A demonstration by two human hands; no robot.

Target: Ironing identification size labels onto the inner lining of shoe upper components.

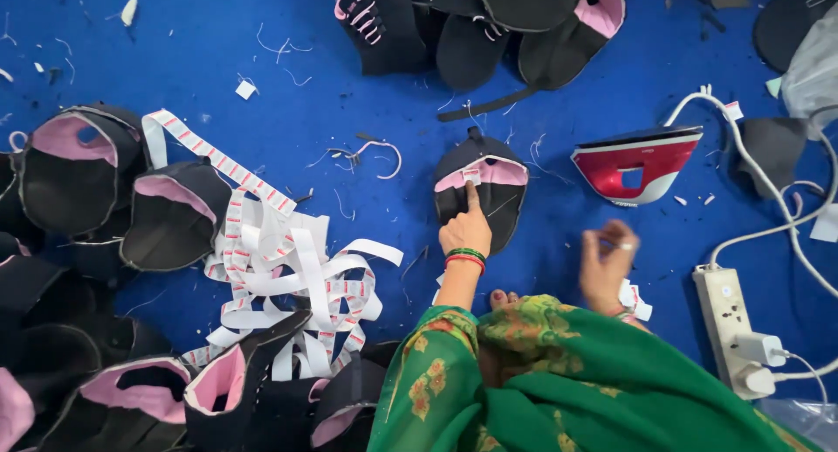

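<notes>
A black shoe upper with pink lining [484, 183] lies on the blue floor in front of me. My left hand [466, 227] presses its forefinger on a small white label at the pink lining's edge. My right hand [606, 264] hovers to the right, blurred, fingers curled around small white labels [635, 300]. A red and white clothes iron [640, 165] rests just beyond my right hand.
A tangle of white label tape [288, 273] lies to the left. Piles of black and pink shoe uppers sit at left [105, 186], bottom left [218, 391] and top [476, 24]. A white power strip [731, 330] with cords is at right.
</notes>
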